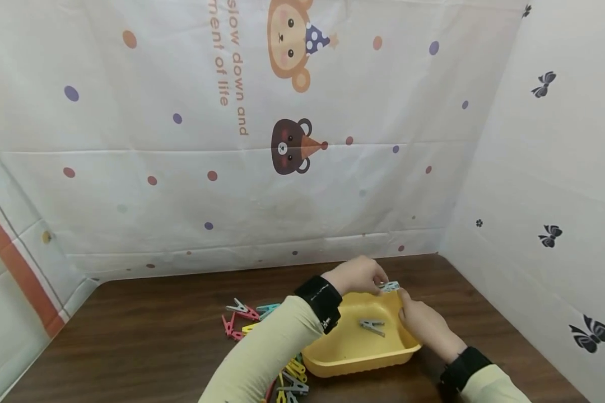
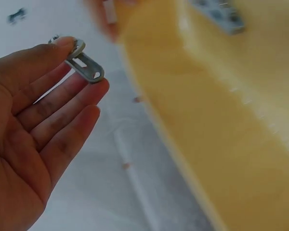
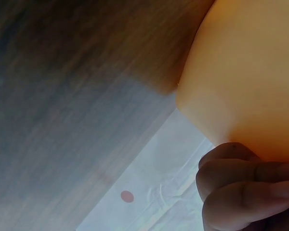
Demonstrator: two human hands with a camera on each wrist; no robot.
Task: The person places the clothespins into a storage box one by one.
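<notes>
My left hand reaches over the far side of a yellow plastic basin. Between its thumb and fingertips it pinches a grey clothespin, which shows above the basin's far right corner in the head view. The other fingers are spread behind it in the left wrist view. At the basin's right side, my right hand grips the rim, its curled fingers against the outer wall in the right wrist view. One grey clothespin lies on the basin's floor.
Left of the basin, partly behind my left sleeve, several clothespins lie scattered, among them a pink clothespin, a blue clothespin and a yellow clothespin. The brown wooden table meets a printed white curtain behind and at both sides.
</notes>
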